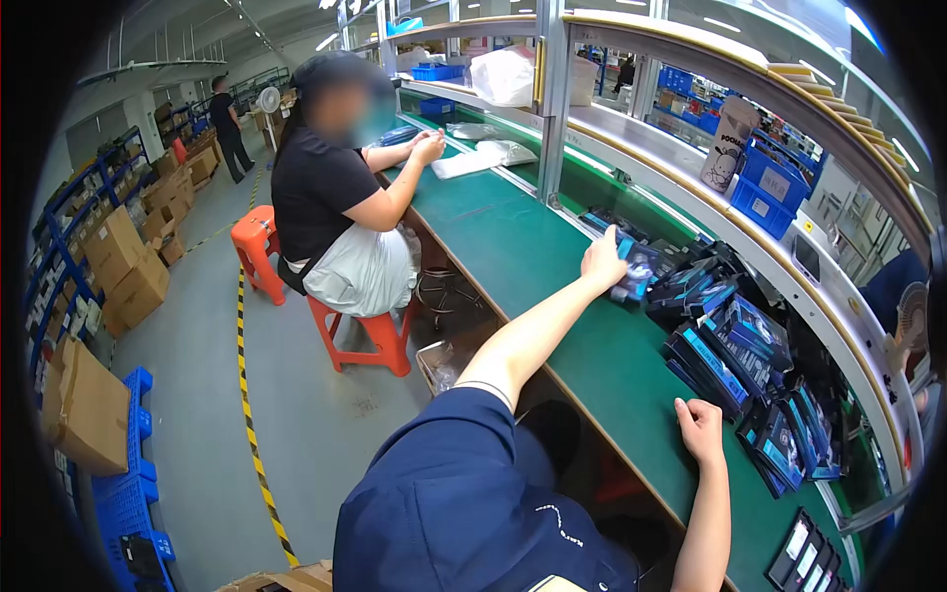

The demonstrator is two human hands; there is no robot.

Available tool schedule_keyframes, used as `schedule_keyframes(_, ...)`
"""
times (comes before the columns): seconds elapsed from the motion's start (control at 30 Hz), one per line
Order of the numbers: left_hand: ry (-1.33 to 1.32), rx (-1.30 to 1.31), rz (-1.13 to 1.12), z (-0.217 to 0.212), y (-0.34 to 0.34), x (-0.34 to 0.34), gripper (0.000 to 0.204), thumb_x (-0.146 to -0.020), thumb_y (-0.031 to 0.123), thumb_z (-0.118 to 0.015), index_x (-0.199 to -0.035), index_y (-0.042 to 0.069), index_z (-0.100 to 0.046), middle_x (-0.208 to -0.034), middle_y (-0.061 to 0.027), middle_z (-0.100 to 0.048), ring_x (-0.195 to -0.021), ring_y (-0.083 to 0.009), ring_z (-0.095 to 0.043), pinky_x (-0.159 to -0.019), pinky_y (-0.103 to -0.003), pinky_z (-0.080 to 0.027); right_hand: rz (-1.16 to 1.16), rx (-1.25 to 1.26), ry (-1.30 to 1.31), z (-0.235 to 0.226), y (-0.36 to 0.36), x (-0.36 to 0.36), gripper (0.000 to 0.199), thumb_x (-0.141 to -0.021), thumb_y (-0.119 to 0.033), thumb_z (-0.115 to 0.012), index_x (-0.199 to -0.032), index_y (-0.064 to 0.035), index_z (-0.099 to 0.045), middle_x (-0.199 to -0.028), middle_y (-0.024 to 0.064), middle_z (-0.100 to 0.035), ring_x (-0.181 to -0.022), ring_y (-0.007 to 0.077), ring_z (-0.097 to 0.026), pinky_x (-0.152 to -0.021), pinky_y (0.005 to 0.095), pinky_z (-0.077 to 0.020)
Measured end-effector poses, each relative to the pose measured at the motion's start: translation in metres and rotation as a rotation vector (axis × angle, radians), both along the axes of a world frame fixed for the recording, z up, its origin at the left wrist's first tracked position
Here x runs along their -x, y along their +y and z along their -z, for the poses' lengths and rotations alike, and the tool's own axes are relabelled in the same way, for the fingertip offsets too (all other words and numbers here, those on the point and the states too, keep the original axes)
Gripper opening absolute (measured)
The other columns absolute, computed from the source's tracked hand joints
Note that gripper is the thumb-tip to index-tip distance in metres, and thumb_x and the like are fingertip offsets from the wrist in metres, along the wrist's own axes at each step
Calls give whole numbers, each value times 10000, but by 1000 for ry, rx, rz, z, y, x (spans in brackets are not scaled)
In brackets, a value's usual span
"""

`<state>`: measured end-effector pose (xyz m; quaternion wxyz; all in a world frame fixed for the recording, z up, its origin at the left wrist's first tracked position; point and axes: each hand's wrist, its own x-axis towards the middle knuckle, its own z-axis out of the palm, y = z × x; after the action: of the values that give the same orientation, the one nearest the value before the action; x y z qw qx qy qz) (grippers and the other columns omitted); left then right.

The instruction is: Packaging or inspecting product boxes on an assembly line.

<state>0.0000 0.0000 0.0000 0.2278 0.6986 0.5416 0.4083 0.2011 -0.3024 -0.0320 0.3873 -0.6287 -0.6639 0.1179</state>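
My left arm stretches forward across the green workbench (483,242). At its end, my left hand (603,262) is closed on the near side of a small black-and-blue box (639,273), which is slightly blurred; part of my grip is hidden. My right hand (700,431) hovers or rests over the bench nearer to me, its fingers loosely curled with nothing visible in them. Just beyond it lies a heap of similar flat black-and-blue boxes (747,331), several leaning on one another. More of these boxes (794,434) lean to the right of that hand.
A black tray (807,553) with pale pieces lies at the near right. Blue bins (769,187) and a tall cup (728,143) stand on the shelf above. A co-worker (330,178) sits on a red stool (365,335) farther along, by clear plastic bags (505,151). A metal post (552,109) rises at the bench's back.
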Motion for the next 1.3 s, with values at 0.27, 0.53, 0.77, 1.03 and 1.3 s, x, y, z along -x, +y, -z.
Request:
schedule_keyframes(0.27, 248, 248, -93, 6, -39, -8, 1145, -613, 787, -699, -1444, 63, -390, -1378, -192, -480, -1313, -340, -433, -1076, -459, -358, 64, 32, 1, -1, -6, 0, 426, -919, -229, -650, -630, 61, -532, -566, 151, -493, -504, 207, -460, -510, 365, -361)
schedule_keyframes(0.53, 144, 97, -102, -2, -38, 28, 1355, -560, 384, -928, -1535, 89, -34, -1283, -248, -473, -1056, -392, -631, -893, -441, -546, 200, -84, -142, -6, -59, 4, 313, -887, -170, -672, -688, 50, -572, -642, 169, -554, -572, 297, -545, -550, 400, -410)
schedule_keyframes(0.77, -83, -638, 271, 2, -169, 100, 531, -782, -78, -635, -1290, 50, -548, -1173, -187, -618, -1095, -387, -609, -932, -424, -505, 618, -317, 56, 23, -197, 15, 273, -864, -66, -676, -648, 10, -527, -609, 71, -503, -558, 159, -453, -541, 306, -360)
schedule_keyframes(1.03, 541, -394, 1116, -4, -267, 26, 663, -744, 493, -776, -1254, 110, -592, -1424, -261, -436, -1312, -444, -400, -1084, -527, -344, 631, -449, 795, 30, -191, -9, 230, -969, -129, -620, -784, 5, -599, -727, 15, -565, -682, 87, -495, -637, 242, -417)
schedule_keyframes(1.3, 429, -421, 1143, 13, -264, -26, 615, -763, 439, -768, -1222, 68, -594, -1358, -225, -493, -1284, -409, -432, -1096, -491, -321, 955, -523, 589, 21, -224, -35, 236, -945, -148, -658, -767, -2, -606, -663, -41, -533, -615, 26, -448, -558, 210, -365)
